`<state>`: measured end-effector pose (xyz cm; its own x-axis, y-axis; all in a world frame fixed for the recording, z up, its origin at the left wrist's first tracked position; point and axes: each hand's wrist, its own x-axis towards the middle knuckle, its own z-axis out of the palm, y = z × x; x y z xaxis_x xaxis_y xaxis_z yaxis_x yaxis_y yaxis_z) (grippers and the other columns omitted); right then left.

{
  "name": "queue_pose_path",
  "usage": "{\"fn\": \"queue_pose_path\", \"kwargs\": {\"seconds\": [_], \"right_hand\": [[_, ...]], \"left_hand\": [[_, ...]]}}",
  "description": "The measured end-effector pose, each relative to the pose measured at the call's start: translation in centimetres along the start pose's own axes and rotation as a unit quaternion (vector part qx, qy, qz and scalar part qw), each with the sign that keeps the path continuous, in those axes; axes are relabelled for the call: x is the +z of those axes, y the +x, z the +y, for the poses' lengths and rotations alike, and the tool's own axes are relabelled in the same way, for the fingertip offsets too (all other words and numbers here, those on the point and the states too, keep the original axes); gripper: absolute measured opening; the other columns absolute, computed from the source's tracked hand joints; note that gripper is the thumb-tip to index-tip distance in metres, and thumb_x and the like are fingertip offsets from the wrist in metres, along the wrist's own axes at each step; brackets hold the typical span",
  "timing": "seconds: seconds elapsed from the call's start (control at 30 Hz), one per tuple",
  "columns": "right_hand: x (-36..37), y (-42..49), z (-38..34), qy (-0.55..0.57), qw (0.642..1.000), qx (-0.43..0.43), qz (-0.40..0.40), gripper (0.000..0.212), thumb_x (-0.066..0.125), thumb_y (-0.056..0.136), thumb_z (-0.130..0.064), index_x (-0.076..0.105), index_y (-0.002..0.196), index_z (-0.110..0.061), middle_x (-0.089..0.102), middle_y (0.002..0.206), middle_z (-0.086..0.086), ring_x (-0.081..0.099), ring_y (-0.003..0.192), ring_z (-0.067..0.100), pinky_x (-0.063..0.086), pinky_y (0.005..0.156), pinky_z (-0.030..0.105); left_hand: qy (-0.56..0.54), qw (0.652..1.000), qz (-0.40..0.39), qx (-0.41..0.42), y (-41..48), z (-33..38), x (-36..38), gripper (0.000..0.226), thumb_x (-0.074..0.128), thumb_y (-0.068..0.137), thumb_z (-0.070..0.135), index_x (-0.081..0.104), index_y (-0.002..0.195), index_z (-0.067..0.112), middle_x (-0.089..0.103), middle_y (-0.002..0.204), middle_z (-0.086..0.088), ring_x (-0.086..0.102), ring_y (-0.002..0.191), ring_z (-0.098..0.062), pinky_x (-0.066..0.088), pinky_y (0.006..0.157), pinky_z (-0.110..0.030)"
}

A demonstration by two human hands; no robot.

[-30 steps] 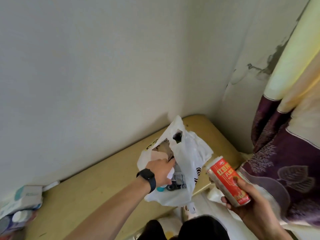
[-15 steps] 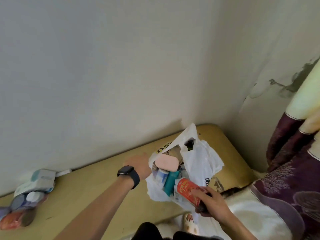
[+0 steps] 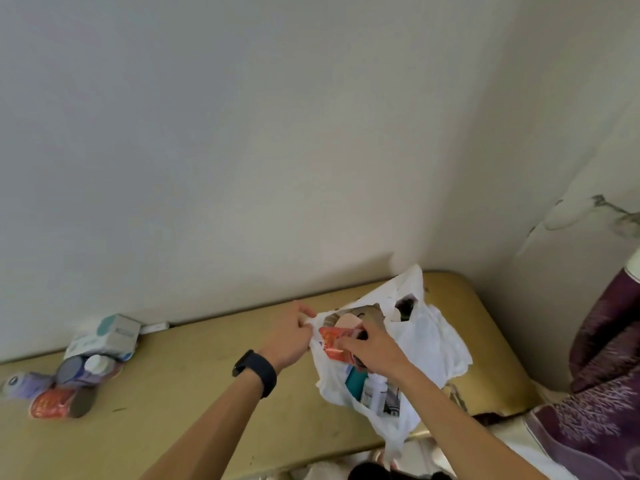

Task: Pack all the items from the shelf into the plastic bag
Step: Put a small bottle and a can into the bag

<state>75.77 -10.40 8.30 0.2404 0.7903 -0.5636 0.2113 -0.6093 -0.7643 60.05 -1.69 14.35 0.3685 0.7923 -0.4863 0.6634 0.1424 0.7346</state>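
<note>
left hand (image 3: 289,337) pinching plastic bag (image 3: 429,344) rim, right hand (image 3: 372,348) gripping red can (image 3: 330,342) inside bag mouth

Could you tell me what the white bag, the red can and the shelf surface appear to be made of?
The white bag looks like thin, slightly translucent plastic film: it crumples, and items show through. The red can, held by the right hand, seems printed metal, though blur leaves that open. The shelf surface looks like yellowish laminate or painted board, matte and scuffed.
</note>
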Motion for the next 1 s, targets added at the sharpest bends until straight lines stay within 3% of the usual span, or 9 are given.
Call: {"fn": "queue_pose_path", "kwargs": {"seconds": [0.13, 0.23, 0.4, 0.5, 0.6, 0.67, 0.8, 0.9, 1.0], "right_hand": [[0.6, 3.0, 0.4, -0.117, 0.992, -0.053, -0.017, 0.051, 0.071, 0.061, -0.059, 0.052, 0.104, -0.038, 0.059, 0.108, -0.008, 0.058, 0.102, 0.016, 0.055, 0.091, 0.036], [0.3, 2.9, 2.0, -0.157, 0.982, -0.09, 0.057, 0.057, 0.071, 0.075, -0.053, 0.047, 0.124, -0.035, 0.049, 0.132, -0.005, 0.052, 0.118, 0.018, 0.05, 0.098, 0.033], [-2.5, 1.2, 5.4, -0.343, 0.912, -0.052, 0.219, 0.087, 0.061, 0.088, -0.048, 0.006, 0.152, -0.028, 0.0, 0.161, 0.001, 0.064, 0.096, 0.021, 0.057, 0.062, 0.029], [-5.0, 1.1, 7.3, -0.419, 0.884, 0.046, 0.202, 0.086, 0.055, 0.091, -0.025, -0.002, 0.155, -0.021, 0.03, 0.15, 0.012, 0.062, 0.083, 0.021, 0.047, 0.055, 0.028], [-7.5, 0.7, 7.1, -0.413, 0.886, 0.094, 0.188, 0.034, 0.038, 0.1, -0.024, 0.048, 0.132, -0.013, 0.064, 0.115, 0.007, 0.064, 0.094, 0.022, 0.054, 0.075, 0.032], [-9.2, 0.7, 6.6, -0.35, 0.904, 0.065, 0.237, 0.028, 0.035, 0.102, -0.029, 0.055, 0.116, -0.014, 0.067, 0.095, 0.005, 0.065, 0.082, 0.02, 0.059, 0.073, 0.034], [-11.6, 0.5, 5.0, -0.374, 0.896, 0.049, 0.234, 0.073, 0.047, 0.085, -0.071, 0.04, 0.138, -0.022, 0.052, 0.133, 0.008, 0.05, 0.121, 0.029, 0.048, 0.098, 0.045], [-10.2, 0.6, 5.6, -0.407, 0.898, 0.105, 0.129, 0.108, 0.035, 0.053, -0.102, 0.051, 0.127, -0.025, 0.054, 0.132, 0.005, 0.05, 0.119, 0.028, 0.047, 0.096, 0.045], [-8.0, 0.0, 8.1, -0.46, 0.879, 0.105, 0.071, 0.068, 0.055, 0.076, -0.071, 0.048, 0.128, -0.027, 0.056, 0.124, 0.003, 0.05, 0.116, 0.025, 0.046, 0.095, 0.041]], "left_hand": [[-0.168, 0.984, 0.023, -0.062, 0.1, 0.8, 0.5, 0.026, 0.037, 0.093, -0.004, 0.052, 0.105, 0.015, 0.059, 0.097, -0.016, 0.062, 0.064, -0.024, 0.056, 0.069, -0.043], [-0.246, 0.965, 0.026, -0.083, 0.1, 1.0, 0.1, 0.025, 0.038, 0.097, -0.002, 0.053, 0.11, 0.014, 0.058, 0.07, -0.011, 0.051, 0.048, -0.018, 0.046, 0.055, -0.035], [-0.269, 0.96, 0.009, -0.079, 0.2, 1.0, -0.3, 0.038, 0.043, 0.09, -0.009, 0.057, 0.116, 0.014, 0.047, 0.061, -0.006, 0.044, 0.05, -0.015, 0.043, 0.059, -0.034], [-0.277, 0.957, 0.019, -0.083, 0.3, 1.4, -0.2, 0.041, 0.039, 0.088, -0.012, 0.06, 0.114, 0.012, 0.045, 0.065, -0.006, 0.041, 0.051, -0.013, 0.043, 0.053, -0.031], [-0.281, 0.956, 0.031, -0.083, 0.4, 2.3, -0.6, 0.04, 0.036, 0.088, -0.013, 0.06, 0.11, 0.009, 0.045, 0.069, -0.006, 0.039, 0.051, -0.013, 0.041, 0.05, -0.029], [-0.293, 0.952, 0.037, -0.084, 1.0, 3.3, -1.4, 0.039, 0.033, 0.087, -0.014, 0.059, 0.108, 0.006, 0.042, 0.067, -0.006, 0.036, 0.049, -0.013, 0.038, 0.047, -0.028], [-0.28, 0.956, 0.04, -0.077, 2.4, 5.0, -2.4, 0.037, 0.032, 0.087, -0.015, 0.057, 0.106, 0.005, 0.039, 0.062, -0.004, 0.036, 0.048, -0.015, 0.036, 0.044, -0.029], [-0.284, 0.955, 0.027, -0.083, 2.3, 5.3, -1.4, 0.035, 0.034, 0.087, -0.014, 0.057, 0.107, 0.004, 0.039, 0.06, -0.004, 0.036, 0.048, -0.014, 0.035, 0.043, -0.028], [-0.291, 0.954, 0.019, -0.076, 2.2, 5.6, -0.7, 0.033, 0.036, 0.088, -0.013, 0.057, 0.106, 0.005, 0.04, 0.064, -0.005, 0.036, 0.049, -0.013, 0.035, 0.041, -0.026]]}}
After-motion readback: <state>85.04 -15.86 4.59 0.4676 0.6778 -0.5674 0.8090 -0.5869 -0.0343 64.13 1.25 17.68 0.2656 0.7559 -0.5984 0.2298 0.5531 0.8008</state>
